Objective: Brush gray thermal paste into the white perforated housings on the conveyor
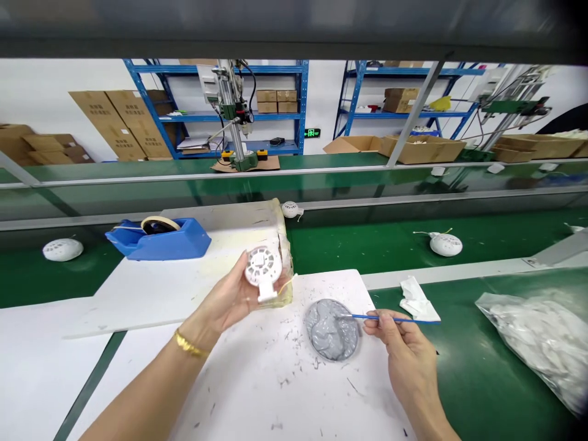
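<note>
My left hand (236, 298) holds a round white vented part (263, 267) with a short stem and a thin yellowish wire. It is held above the work surface, in front of the white board. My right hand (404, 343) pinches a thin blue brush (399, 319). The brush's tip touches the grey paste in a round shallow dish (331, 331), left of that hand. White paper (294, 392) with grey specks and smears lies under the dish.
A blue tape dispenser (169, 237) sits on a white board (151, 294). White rounded parts (445, 244) lie on the green surface beyond. At right are a crumpled tissue (416, 299) and a plastic bag (542, 337). A metal rail (184, 178) crosses behind.
</note>
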The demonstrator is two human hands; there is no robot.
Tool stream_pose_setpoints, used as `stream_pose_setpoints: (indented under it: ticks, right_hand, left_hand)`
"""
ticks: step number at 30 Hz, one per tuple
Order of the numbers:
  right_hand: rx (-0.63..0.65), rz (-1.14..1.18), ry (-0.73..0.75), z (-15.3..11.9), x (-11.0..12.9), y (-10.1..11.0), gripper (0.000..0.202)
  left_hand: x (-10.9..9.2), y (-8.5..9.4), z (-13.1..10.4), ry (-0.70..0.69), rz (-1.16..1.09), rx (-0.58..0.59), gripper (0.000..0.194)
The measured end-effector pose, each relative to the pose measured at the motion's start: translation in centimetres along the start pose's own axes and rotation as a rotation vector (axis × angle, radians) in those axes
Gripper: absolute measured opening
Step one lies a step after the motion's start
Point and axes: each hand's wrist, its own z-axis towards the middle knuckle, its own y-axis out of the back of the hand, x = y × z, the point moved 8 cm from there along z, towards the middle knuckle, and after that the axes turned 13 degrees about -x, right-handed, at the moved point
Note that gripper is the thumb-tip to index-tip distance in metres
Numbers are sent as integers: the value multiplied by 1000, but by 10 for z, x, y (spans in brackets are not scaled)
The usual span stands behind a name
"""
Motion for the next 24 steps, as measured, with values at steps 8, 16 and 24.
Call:
stream_pose_setpoints:
  ticks: [8,16,24]
  right_hand:
    - [-3,297,-322,-6,-9,-7,28]
    - [-77,344,-368,-10,-11,2,31]
    - [-110,331,-355,-12,-8,7,35]
  left_hand:
    - [57,30,-51,131,-30,-152,44]
    - [74,7,-66,46,49,57,45]
    - [87,11,-58,120,-54,-74,30]
